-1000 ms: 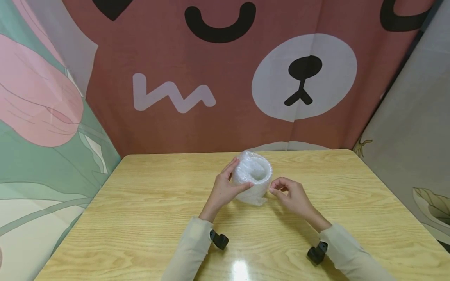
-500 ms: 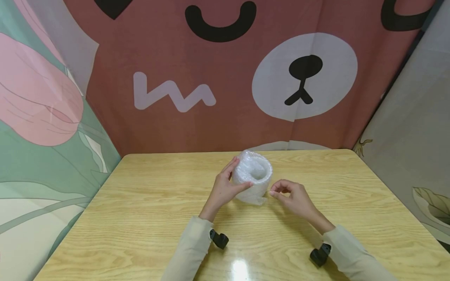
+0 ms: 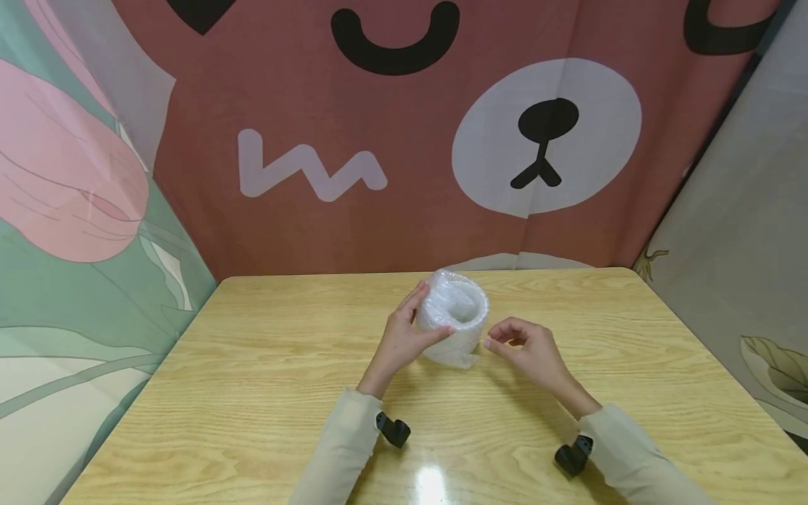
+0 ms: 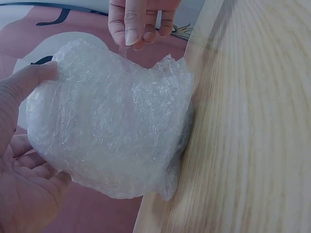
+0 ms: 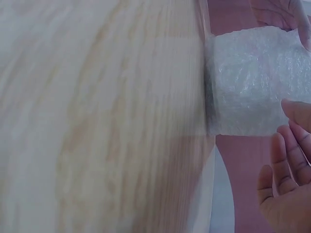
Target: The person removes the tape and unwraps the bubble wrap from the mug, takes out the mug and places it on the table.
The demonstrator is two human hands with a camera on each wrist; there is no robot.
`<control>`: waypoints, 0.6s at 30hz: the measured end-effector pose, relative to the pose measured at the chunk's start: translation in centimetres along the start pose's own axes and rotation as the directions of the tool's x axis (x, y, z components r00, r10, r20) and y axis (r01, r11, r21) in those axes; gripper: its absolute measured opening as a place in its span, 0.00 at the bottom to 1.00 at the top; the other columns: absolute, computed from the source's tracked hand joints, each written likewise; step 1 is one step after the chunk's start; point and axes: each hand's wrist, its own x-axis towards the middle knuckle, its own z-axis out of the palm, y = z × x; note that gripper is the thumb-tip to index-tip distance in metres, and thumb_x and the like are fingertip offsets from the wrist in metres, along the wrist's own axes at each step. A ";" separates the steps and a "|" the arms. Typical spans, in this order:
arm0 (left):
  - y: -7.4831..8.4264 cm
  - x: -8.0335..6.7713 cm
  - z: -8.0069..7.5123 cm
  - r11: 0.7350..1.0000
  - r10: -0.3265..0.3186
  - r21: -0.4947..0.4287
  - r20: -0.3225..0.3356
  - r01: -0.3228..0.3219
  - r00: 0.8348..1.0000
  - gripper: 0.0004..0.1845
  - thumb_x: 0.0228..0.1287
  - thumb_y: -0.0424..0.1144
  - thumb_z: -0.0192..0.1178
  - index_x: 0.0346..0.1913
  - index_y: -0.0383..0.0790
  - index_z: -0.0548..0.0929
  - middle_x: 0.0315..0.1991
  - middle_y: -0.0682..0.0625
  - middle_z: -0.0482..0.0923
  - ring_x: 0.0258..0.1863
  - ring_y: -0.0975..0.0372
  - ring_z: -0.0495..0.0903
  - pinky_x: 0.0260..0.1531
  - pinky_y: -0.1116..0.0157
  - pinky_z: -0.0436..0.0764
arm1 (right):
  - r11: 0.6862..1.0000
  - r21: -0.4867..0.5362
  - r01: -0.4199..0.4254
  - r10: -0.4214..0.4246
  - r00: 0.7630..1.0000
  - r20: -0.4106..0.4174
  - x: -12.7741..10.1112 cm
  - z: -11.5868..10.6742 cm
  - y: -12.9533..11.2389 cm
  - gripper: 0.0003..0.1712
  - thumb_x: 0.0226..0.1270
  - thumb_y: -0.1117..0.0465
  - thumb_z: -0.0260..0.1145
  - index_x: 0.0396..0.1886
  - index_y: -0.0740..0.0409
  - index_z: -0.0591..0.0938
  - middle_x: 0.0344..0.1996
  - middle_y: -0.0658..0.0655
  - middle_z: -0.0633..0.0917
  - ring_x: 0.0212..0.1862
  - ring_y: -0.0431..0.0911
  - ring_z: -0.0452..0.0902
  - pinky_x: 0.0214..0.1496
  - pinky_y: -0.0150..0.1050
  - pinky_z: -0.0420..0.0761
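A roll of clear bubble wrap (image 3: 457,315) stands on end on the wooden table (image 3: 252,393), near its far middle. My left hand (image 3: 410,333) grips the roll's left side, thumb in front and fingers behind; the left wrist view shows the roll (image 4: 112,126) filling that hand (image 4: 24,194). My right hand (image 3: 489,342) is just right of the roll, thumb and forefinger pinched together at its edge. In the left wrist view those fingers (image 4: 133,29) seem to pinch a thin clear strip coming off the roll. The right wrist view shows the roll (image 5: 252,82) beyond my right fingers (image 5: 286,170).
Printed fabric screens close in the table at the back (image 3: 391,161), left (image 3: 76,231) and right (image 3: 745,210). Black camera mounts sit at both wrists (image 3: 393,429) (image 3: 571,456). Bare tabletop lies on both sides of the hands and in front.
My right hand dipped slightly and came back beside the roll, still pinched. The left hand and the roll have stayed put.
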 end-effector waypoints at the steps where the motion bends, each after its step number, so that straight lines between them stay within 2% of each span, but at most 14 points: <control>1: 0.0 0.0 0.0 1.000 -0.002 0.001 0.000 0.002 1.000 0.46 0.53 0.42 0.74 0.73 0.40 0.62 0.75 0.49 0.53 0.71 0.57 0.55 0.66 0.58 0.62 | 1.000 0.001 -0.005 0.005 1.000 -0.004 0.1 0.0 0.0 0.07 0.57 0.62 0.75 0.33 0.55 0.85 0.29 0.46 0.85 0.34 0.42 0.81 0.37 0.37 0.81; 7: 0.0 -0.1 -0.1 1.000 0.002 -0.005 0.001 -0.002 1.000 0.46 0.54 0.42 0.74 0.74 0.40 0.62 0.75 0.47 0.52 0.71 0.56 0.56 0.65 0.57 0.62 | 0.999 0.036 0.000 0.000 1.000 -0.004 0.3 0.4 -0.1 0.10 0.54 0.61 0.77 0.35 0.55 0.85 0.31 0.47 0.85 0.35 0.42 0.81 0.37 0.39 0.81; 18: 0.1 -0.1 -0.1 1.000 -0.009 -0.016 0.004 0.009 1.000 0.46 0.53 0.42 0.74 0.73 0.40 0.62 0.75 0.50 0.53 0.71 0.57 0.55 0.65 0.59 0.62 | 0.999 0.014 0.046 -0.047 0.999 0.007 0.3 0.7 -0.3 0.02 0.57 0.64 0.75 0.29 0.56 0.88 0.28 0.45 0.86 0.33 0.41 0.80 0.37 0.36 0.80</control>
